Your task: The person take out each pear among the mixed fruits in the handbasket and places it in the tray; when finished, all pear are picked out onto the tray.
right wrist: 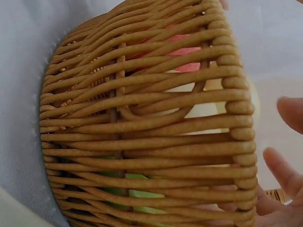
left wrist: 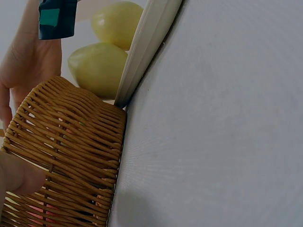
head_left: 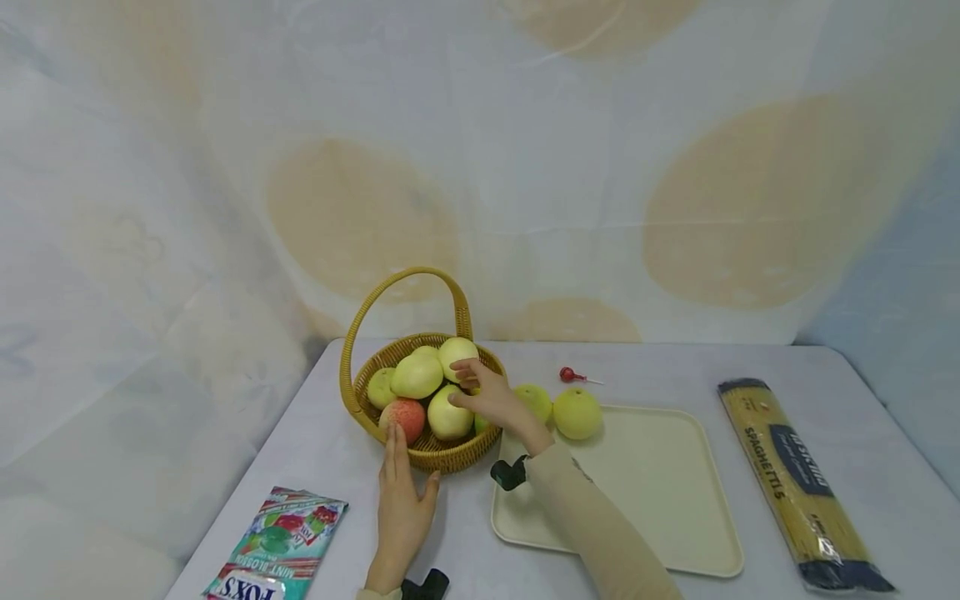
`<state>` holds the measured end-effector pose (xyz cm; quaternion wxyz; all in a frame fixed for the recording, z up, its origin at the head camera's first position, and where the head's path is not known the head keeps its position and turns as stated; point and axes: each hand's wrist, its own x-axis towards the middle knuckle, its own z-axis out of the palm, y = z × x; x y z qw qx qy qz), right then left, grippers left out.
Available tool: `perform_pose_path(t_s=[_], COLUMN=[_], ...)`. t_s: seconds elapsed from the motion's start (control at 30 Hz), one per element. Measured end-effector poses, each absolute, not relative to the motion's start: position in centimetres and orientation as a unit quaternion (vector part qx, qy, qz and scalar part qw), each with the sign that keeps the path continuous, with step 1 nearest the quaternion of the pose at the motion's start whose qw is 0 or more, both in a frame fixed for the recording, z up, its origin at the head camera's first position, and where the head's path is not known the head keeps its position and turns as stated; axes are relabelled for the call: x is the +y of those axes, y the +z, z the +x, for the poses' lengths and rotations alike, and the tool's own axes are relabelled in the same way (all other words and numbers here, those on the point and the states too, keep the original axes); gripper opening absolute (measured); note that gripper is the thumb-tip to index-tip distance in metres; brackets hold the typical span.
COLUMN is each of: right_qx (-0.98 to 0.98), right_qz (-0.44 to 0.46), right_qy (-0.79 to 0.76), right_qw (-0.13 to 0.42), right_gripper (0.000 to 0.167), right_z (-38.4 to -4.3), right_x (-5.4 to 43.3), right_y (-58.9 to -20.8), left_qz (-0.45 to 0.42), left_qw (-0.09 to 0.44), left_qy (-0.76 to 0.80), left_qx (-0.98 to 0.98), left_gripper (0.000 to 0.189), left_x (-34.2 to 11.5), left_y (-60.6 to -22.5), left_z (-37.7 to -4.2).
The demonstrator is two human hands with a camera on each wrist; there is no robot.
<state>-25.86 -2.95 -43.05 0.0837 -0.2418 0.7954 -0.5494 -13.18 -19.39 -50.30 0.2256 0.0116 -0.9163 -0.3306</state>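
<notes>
A wicker basket (head_left: 450,460) with a tall arched handle holds several yellow-green fruits and a red-pink peach (head_left: 408,415). My left hand (head_left: 403,508) rests at the basket's front rim, its straight fingers up against the peach and its thumb along the woven wall (left wrist: 71,142). Over the basket's right side reaches my right hand (head_left: 495,398), with thumb and fingers apart. Its fingertips are right at a pale yellow fruit (head_left: 448,417) and another behind it (head_left: 454,353). In the right wrist view, the gap between thumb and finger (right wrist: 281,172) holds nothing.
Two yellow-green fruits (head_left: 577,414) sit at the far left of a cream tray (head_left: 652,500), beside the basket. Behind them lies a red lollipop (head_left: 568,375). A spaghetti pack (head_left: 798,487) lies on the right, and a Fox's candy bag (head_left: 281,542) at the front left.
</notes>
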Motion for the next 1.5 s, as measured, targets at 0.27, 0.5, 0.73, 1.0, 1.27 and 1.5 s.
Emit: perform_pose_path(t_s=[0.27, 0.5, 0.73, 1.0, 1.27, 1.5], right_qx=[0.831, 0.845, 0.841, 0.880, 0.885, 0.866], right_qz=[-0.265, -0.234, -0.238, -0.222, -0.211, -0.250], right_qy=[-0.478, -0.471, -0.477, -0.416, -0.411, -0.433], right_qw=[0.103, 0.094, 0.089, 0.062, 0.047, -0.001], right_gripper=[0.065, 0.074, 0.090, 0.109, 0.114, 0.097], right_z=[-26.3, -26.4, -26.2, -25.5, -25.1, -24.9], right_x=[-4.3, -5.8, -6.6, -7.5, -8.0, -7.3], right_y=[-43.0, -43.4, -43.7, -43.7, -44.1, -44.0], left_qz=[0.013, 0.014, 0.017, 0.016, 0.016, 0.020], left_qw=[0.223, 0.230, 0.228, 0.232, 0.232, 0.221], left_qy=[-0.328, -0.327, -0.326, -0.329, -0.329, -0.329], left_qx=[-0.918, -0.916, -0.917, -0.915, -0.915, -0.918], left_gripper=[0.097, 0.097, 0.097, 0.096, 0.096, 0.096], left_x=[-19.5, -19.4, -19.4, -19.4, -19.4, -19.2], left_y=[-50.3, -50.4, -50.5, -50.6, -50.6, -50.5], left_z=[-13.2, -13.3, -13.3, -13.2, -13.2, -13.2])
